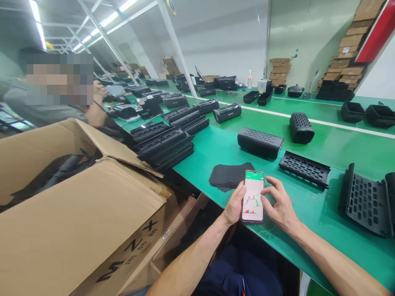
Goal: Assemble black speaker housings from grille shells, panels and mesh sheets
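A smartphone (253,197) with a green-topped screen and a red and green chart stands tilted at the table's front edge. My left hand (235,204) is closed round its left side, the thumb along the edge. At the phone's right edge is my right hand (279,202), its fingers bent and apart with nothing in them; the index fingertip and thumb are by the screen. Whether they touch the glass I cannot tell. Just behind the phone lies a stack of thin black sheets (226,176), and a black slotted panel (305,168) rests beyond my right hand.
An open cardboard box (70,222) with black parts inside stands at the left. Stacked black housings (166,148) lie along the green table (212,144). A black perforated shell (367,201) is at the right. Another person (46,109) sits at far left.
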`<state>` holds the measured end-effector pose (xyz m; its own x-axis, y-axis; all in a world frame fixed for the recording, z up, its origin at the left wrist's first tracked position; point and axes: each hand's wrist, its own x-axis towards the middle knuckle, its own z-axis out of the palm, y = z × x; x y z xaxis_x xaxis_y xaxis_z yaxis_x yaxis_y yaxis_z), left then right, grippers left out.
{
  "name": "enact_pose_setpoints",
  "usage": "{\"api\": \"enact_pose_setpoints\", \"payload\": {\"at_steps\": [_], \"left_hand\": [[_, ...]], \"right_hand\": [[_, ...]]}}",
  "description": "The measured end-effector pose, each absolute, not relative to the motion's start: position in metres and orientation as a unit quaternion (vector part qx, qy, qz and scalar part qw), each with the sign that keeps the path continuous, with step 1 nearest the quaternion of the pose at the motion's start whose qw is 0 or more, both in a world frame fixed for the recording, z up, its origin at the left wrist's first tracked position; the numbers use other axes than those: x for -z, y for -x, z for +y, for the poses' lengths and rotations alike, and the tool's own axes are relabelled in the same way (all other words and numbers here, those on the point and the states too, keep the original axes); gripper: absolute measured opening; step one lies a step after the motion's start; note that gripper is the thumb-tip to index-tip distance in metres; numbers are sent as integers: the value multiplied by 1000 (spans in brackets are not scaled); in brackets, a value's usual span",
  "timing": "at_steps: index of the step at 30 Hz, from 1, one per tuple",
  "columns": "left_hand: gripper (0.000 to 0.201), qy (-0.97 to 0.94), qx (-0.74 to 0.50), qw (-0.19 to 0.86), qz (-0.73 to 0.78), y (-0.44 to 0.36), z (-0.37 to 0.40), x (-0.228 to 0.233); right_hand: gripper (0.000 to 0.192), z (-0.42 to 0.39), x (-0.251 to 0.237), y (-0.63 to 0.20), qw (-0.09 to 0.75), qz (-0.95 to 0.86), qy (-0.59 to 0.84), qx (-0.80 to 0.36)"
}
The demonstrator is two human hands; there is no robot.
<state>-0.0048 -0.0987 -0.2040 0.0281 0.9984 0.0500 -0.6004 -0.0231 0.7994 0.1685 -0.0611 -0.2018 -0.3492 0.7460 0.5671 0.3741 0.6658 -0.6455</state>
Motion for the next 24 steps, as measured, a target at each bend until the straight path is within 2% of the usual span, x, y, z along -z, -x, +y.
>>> {"api": "enact_pose_setpoints", "payload": {"at_steps": [24], "left_hand": [[54, -339, -634, 630, 294, 5, -99, 203]], "right_hand": [[7, -61, 199, -169, 434, -799, 358, -214]]}}
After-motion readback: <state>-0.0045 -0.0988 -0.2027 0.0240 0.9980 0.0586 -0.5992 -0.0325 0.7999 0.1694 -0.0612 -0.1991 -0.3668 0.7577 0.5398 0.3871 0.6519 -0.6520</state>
